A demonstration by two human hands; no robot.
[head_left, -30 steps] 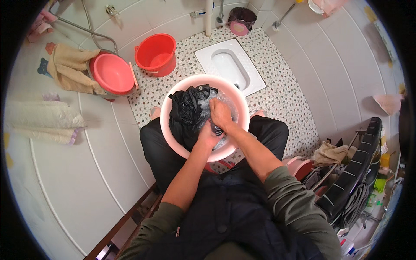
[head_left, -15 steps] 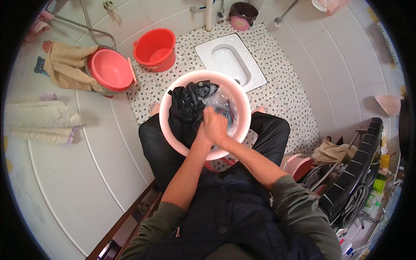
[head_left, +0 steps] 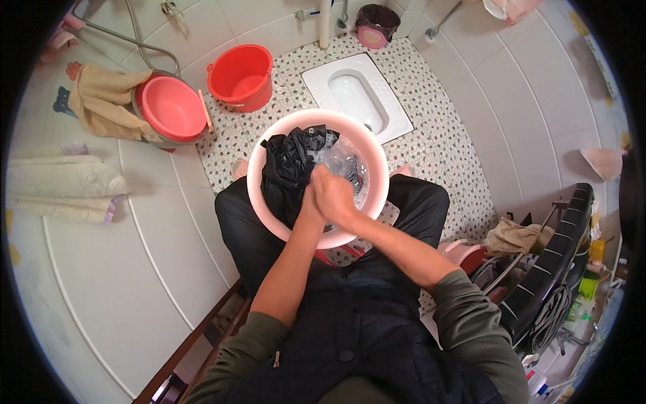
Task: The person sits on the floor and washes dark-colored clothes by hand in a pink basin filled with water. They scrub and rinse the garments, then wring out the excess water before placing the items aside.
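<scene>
Big round pink basin [head_left: 269,202] sits between the knees on the speckled floor, smooth plastic, soapy water inside. The black garment [head_left: 291,161], wet and crumpled, is heaped against the basin's left wall. The hands have slid from the far side back toward the near rim, so the scrubbing goes on. Right hand [head_left: 334,195] is fisted over the left hand [head_left: 311,202]; both look clenched on wet cloth, the grip itself hidden.

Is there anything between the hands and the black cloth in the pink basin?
Nothing visible does. The right hand and the left hand are pressed together directly on the black cloth inside the pink basin, over soapy water. The fingers are hidden from view.
</scene>
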